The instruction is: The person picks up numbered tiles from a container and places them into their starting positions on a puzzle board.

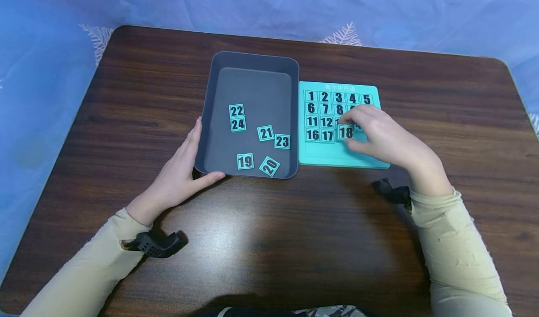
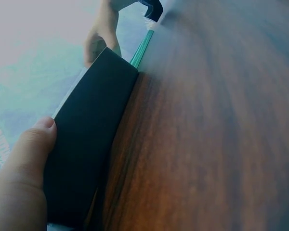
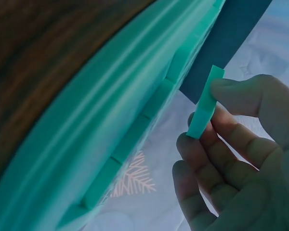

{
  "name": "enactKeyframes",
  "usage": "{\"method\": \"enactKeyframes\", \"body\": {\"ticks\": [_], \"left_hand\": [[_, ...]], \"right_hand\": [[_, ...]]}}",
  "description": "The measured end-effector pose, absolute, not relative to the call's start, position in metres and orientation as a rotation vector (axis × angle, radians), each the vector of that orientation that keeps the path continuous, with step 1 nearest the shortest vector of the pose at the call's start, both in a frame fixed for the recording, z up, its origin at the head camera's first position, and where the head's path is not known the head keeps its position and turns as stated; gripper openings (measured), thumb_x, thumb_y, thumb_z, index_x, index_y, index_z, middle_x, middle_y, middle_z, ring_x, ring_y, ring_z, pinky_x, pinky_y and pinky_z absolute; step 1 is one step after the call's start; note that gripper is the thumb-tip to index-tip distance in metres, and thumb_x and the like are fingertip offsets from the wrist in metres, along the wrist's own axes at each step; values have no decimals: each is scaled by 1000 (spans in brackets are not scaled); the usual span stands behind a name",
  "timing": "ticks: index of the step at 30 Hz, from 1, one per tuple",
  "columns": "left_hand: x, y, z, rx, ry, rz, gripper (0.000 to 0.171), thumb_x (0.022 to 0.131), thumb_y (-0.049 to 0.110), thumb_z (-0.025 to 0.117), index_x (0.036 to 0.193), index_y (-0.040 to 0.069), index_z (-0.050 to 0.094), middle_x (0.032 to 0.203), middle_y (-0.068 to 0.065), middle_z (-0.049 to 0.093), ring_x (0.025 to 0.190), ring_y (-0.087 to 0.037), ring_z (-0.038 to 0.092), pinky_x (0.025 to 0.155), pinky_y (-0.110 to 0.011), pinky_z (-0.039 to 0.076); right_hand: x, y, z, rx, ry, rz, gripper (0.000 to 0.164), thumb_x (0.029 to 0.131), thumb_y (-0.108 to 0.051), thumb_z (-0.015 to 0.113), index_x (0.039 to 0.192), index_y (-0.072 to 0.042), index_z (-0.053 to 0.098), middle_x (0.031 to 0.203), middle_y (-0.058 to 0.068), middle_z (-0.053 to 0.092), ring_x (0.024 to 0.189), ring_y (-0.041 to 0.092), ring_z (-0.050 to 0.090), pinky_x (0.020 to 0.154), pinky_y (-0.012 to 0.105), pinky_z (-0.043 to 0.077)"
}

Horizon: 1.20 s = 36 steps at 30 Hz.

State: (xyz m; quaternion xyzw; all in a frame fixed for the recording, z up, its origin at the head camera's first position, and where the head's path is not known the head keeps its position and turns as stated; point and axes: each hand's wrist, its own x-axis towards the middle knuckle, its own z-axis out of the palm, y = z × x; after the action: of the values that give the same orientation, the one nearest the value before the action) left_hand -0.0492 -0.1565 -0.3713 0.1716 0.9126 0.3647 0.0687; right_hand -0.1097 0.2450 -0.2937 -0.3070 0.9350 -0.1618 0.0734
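The number tile marked 18 (image 1: 346, 132) is pinched by my right hand (image 1: 379, 132) over the turquoise puzzle board (image 1: 328, 155). In the right wrist view, thumb and fingertips hold the tile (image 3: 205, 103) by its edges, apart from the board. Tiles 1 to 12, 16 and 17 show in rows on the board; my hand covers part of the rest. My left hand (image 1: 177, 172) rests against the grey tray (image 1: 252, 61), its fingers straight along the left wall and the thumb at the near rim. Loose in the tray lie several tiles, 19 to 24, such as tile 21 (image 1: 265, 133).
The tray stands directly left of the board on a dark wooden table (image 1: 261, 242). A blue cloth (image 1: 269, 8) hangs behind the table. Each wrist wears a black camera strap, one the left strap (image 1: 157, 244).
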Motion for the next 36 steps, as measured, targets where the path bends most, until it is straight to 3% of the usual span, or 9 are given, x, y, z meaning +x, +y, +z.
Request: {"method": "enactKeyframes", "body": {"ticks": [16,36], "left_hand": [[-49,-157,-373,521,2768,1087,104,78,50,64,144,26,-12,152,3,-7,138,-17,3,105,-52,20],[-49,-158,-372,526,2765,1078,103,78,50,64,144,27,-13,152,4,-7,138,-16,3,104,-53,21]], "right_hand": [[-112,250,-300,-795,2733,-453,33,79,-8,65,110,0,57,107,12,56,104,27,46,86,44,40],[-113,250,-309,-852,2767,-454,29,78,-9,67,105,-1,60,103,9,57,101,26,48,84,42,41]]}}
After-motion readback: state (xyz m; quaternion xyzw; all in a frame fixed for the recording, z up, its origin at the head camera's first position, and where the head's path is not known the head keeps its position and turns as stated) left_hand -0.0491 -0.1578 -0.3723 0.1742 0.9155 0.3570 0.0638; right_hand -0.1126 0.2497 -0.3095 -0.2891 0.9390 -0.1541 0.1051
